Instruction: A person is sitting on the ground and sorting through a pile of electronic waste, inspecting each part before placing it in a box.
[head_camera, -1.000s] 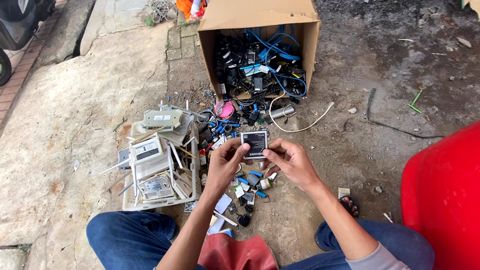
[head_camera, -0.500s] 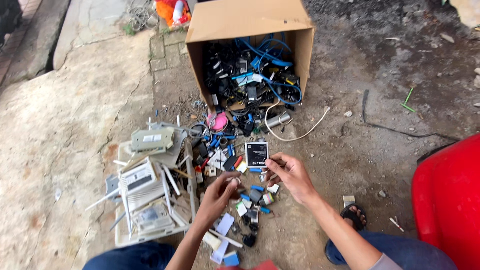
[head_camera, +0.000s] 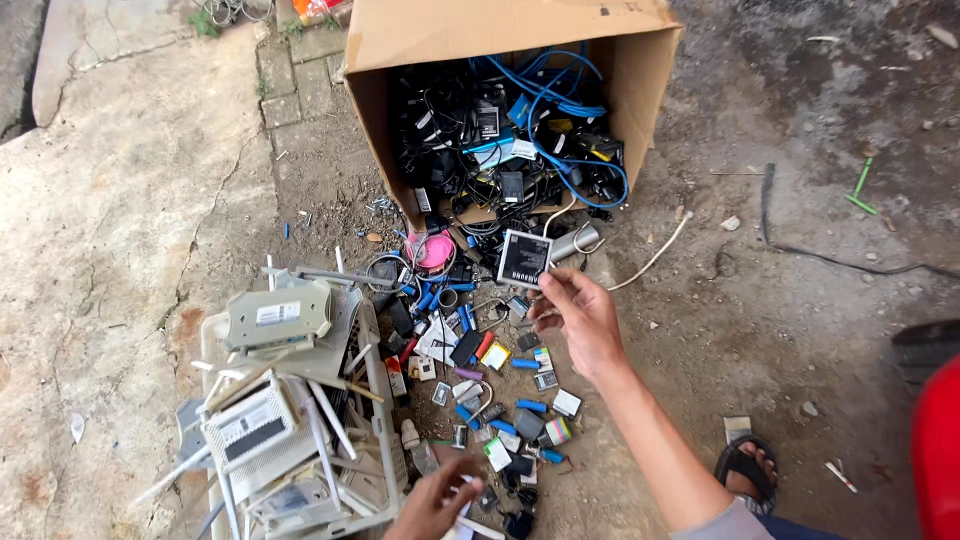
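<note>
My right hand (head_camera: 578, 318) holds a flat black and white phone battery (head_camera: 524, 258) by its lower edge, up in front of the mouth of a tipped cardboard box (head_camera: 640, 70). My left hand (head_camera: 432, 502) is low at the bottom edge, fingers reaching down among small parts (head_camera: 505, 400) scattered on the ground; whether it grips one is unclear. The box is full of black chargers and blue cables (head_camera: 560, 110).
A heap of white routers with antennas (head_camera: 280, 400) lies to the left on a pale tray. A pink round object (head_camera: 436, 250) sits by the box mouth. A black cable (head_camera: 830, 255) runs at the right. My sandalled foot (head_camera: 745, 468) and a red object (head_camera: 940, 450) are at lower right.
My left hand let go of the battery and dropped toward the small parts. My right hand lifted the battery toward the box. The camera view moved closer.
</note>
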